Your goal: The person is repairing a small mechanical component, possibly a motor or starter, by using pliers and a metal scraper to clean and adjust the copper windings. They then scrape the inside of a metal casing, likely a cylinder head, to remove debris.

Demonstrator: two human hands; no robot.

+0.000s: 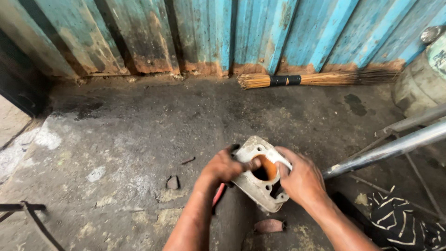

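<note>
I have a pale cast-metal cylinder block (260,174) held low in the middle of my view, a little above the grimy concrete floor (139,139), with my left hand (225,167) clamped on its 9 o'clock edge and my right hand (302,179) clamped on its 3 o'clock edge. My left thumb reaches across the top face to the rim of the round bore (265,168), which shows rusty orange inside. I judge this piece heavy for its size and completely stiff; it will not give under my grip, so the weight has to be carried by the palms rather than the fingertips. The flat flange looks dusty and possibly oily, so it may slip if pinched lightly. The outer edges of the flange, where my hands are now, seem the best hold, keeping fingers off the bore wall. A red handle (218,194) shows just under my left wrist. A shiny metal tube (385,149) runs off at 3 o'clock, a broom (316,80) lies along the blue corrugated wall (232,32) at 12 o'clock, and striped cloth (402,218) sits at 4 o'clock.
</note>
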